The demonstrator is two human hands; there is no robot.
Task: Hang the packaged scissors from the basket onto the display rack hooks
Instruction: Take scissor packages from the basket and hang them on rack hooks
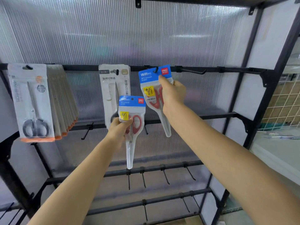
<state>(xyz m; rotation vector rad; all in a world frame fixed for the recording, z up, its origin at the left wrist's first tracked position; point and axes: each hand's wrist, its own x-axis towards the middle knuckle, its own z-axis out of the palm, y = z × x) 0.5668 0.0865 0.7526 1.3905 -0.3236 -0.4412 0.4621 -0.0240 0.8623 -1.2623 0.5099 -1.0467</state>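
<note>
Your right hand [172, 93] grips one red scissors pack [155, 88] at its hook [156, 69]; your left hand [119, 127] grips another pack [132, 120] at 7 o'clock, unhung.

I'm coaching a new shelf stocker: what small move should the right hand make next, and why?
Probably slide the upper pack further back along the hook. The hook tip already seems to show through its hang hole, yet the right hand grips it; the left hand holds a second pack waiting.
</note>
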